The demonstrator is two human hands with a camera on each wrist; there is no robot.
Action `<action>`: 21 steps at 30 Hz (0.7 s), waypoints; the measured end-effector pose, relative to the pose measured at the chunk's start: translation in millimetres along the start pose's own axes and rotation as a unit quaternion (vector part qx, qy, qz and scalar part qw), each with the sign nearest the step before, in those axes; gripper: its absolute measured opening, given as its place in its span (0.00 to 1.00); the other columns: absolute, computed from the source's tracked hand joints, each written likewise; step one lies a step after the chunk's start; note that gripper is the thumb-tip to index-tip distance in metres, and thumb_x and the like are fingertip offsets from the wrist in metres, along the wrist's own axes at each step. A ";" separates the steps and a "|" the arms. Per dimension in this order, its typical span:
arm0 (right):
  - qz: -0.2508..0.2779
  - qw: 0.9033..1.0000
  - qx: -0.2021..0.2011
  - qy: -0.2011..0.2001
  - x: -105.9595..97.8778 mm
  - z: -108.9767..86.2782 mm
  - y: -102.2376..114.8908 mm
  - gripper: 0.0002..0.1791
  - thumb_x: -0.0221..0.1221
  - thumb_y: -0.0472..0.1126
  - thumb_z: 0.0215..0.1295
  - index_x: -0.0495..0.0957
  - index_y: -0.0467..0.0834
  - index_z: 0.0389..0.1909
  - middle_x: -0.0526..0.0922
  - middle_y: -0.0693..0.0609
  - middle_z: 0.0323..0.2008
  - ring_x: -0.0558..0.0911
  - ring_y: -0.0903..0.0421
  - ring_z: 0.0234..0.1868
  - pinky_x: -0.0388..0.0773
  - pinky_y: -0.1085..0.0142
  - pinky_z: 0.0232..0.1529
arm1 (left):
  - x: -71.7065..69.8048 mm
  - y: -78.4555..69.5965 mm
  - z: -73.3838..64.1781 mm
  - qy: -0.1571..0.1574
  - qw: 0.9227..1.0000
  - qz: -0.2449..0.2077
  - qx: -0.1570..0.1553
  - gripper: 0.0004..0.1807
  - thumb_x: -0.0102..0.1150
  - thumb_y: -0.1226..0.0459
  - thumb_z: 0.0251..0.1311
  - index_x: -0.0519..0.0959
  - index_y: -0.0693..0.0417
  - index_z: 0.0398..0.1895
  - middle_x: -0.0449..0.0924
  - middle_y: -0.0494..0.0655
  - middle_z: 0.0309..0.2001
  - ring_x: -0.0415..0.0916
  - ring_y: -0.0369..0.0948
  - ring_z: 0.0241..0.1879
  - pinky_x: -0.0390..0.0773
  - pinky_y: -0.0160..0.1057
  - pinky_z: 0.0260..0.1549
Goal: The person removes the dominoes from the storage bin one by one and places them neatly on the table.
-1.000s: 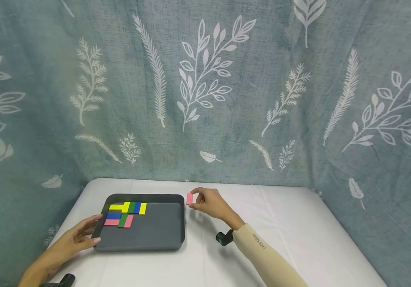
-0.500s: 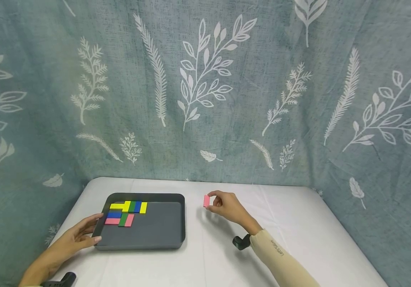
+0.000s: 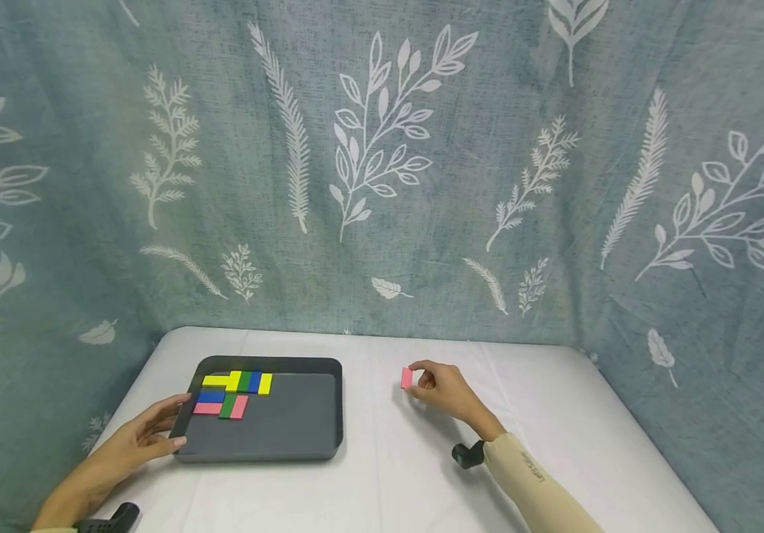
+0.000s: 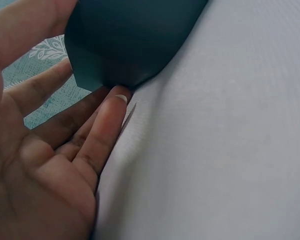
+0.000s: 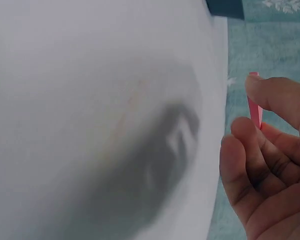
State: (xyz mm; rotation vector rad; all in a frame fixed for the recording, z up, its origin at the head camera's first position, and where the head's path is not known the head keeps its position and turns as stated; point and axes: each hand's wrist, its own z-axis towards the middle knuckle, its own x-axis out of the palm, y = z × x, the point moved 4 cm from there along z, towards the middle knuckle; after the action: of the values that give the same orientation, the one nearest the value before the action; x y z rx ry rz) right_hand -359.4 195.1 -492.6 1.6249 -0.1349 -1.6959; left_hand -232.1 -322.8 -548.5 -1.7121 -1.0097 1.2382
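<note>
My right hand (image 3: 447,387) pinches a small pink rectangular tile (image 3: 406,377) between thumb and fingertips, above the white table to the right of the tray. In the right wrist view, the tile (image 5: 255,111) shows edge-on between the thumb and a finger. My left hand (image 3: 134,444) touches the left side of the dark grey tray (image 3: 275,454) with its thumb and fingertips, fingers fairly straight. The left wrist view shows those fingers against the tray's outer wall (image 4: 135,40). Inside the tray, several yellow, green, blue and pink tiles lie flat in two groups at the left and back.
The white-covered table (image 3: 382,481) extends around the tray. A blue-green leaf-patterned curtain (image 3: 302,148) hangs behind it and at both sides. Dark wrist devices show beside the left wrist (image 3: 110,520) and the right wrist (image 3: 468,454).
My right hand has moved right, away from the tray's right edge, carrying the pink tile. The left hand stays at the tray's left side, and the tiles in the tray have not moved.
</note>
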 end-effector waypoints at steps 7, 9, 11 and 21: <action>-0.002 1.000 0.018 -0.001 -0.1 -1.9 -24.8 0.21 0.71 0.40 0.64 0.82 0.40 0.57 0.82 0.58 0.28 0.77 0.62 0.26 0.75 0.67 0.31 | -1.6 1.0 -0.2 -0.001 1.000 -0.008 -0.010 0.50 0.67 0.49 0.66 0.48 0.46 0.84 0.48 0.65 0.79 0.53 0.63 0.72 0.62 0.68 0.64; -0.001 1.000 0.025 0.003 -0.2 -2.4 -31.0 0.21 0.71 0.41 0.65 0.82 0.40 0.56 0.81 0.59 0.28 0.76 0.63 0.25 0.75 0.68 0.30 | -1.5 1.3 -0.2 -0.001 1.000 -0.008 -0.009 0.51 0.68 0.50 0.66 0.48 0.48 0.84 0.47 0.66 0.79 0.53 0.64 0.72 0.62 0.69 0.64; 0.001 1.000 0.031 0.006 -0.8 -2.9 -36.0 0.21 0.71 0.41 0.65 0.82 0.40 0.57 0.81 0.59 0.28 0.76 0.63 0.25 0.74 0.68 0.29 | -1.5 1.7 -0.1 0.000 1.000 -0.008 -0.008 0.51 0.68 0.50 0.66 0.48 0.48 0.84 0.47 0.67 0.79 0.53 0.64 0.72 0.62 0.69 0.64; 0.010 0.999 0.041 0.020 -2.4 -2.6 -53.0 0.21 0.69 0.40 0.66 0.81 0.39 0.58 0.82 0.57 0.29 0.77 0.60 0.26 0.76 0.66 0.31 | -3.0 1.2 2.3 0.007 1.000 -0.008 0.009 0.49 0.67 0.51 0.67 0.50 0.47 0.83 0.46 0.63 0.80 0.51 0.64 0.73 0.62 0.69 0.63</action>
State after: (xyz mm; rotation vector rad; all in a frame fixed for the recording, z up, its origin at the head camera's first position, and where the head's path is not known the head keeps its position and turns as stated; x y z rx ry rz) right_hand -380.9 234.6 -520.8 1.7106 -0.2020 -1.6610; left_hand -234.8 -325.7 -549.1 -1.6930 -1.0001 1.2207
